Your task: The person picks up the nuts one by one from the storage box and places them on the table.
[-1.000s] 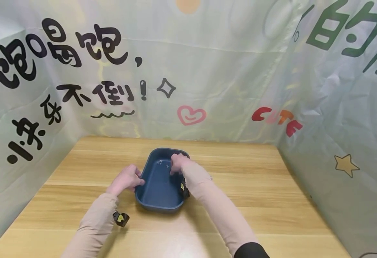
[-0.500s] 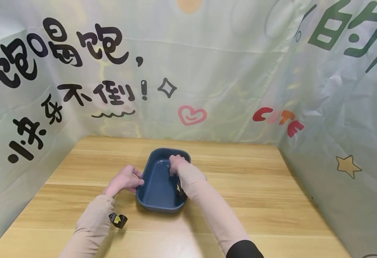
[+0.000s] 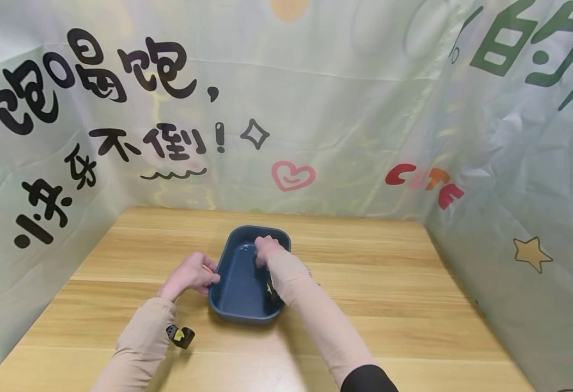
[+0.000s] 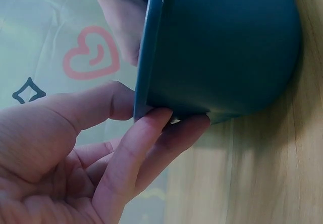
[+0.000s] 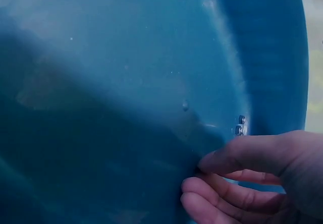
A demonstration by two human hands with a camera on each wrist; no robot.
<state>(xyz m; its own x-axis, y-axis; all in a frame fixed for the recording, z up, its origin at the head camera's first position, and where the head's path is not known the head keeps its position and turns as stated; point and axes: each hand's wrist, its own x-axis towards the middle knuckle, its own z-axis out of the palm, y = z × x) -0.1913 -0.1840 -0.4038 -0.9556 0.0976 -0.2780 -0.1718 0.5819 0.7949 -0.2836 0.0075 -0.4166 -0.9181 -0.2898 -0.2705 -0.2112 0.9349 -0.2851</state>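
A dark blue rounded rectangular basin stands on the wooden table. Its left rim is pinched by my left hand, thumb over the rim and fingers against the outer wall, as the left wrist view shows. My right hand reaches down inside the basin near its far right side. In the right wrist view its thumb and curled fingers come close together low over the basin floor; I cannot tell whether anything is between them. Small clear shiny drops or bubbles sit beside the thumb.
The wooden table runs back to a printed cloth backdrop, with cloth sides at left and right. Dark wrist devices show on the left wrist and the right wrist. A dark band circles the right sleeve.
My right hand has shifted slightly left inside the basin, its forearm following. The left hand stays at the rim, and its wrist has moved a little left.
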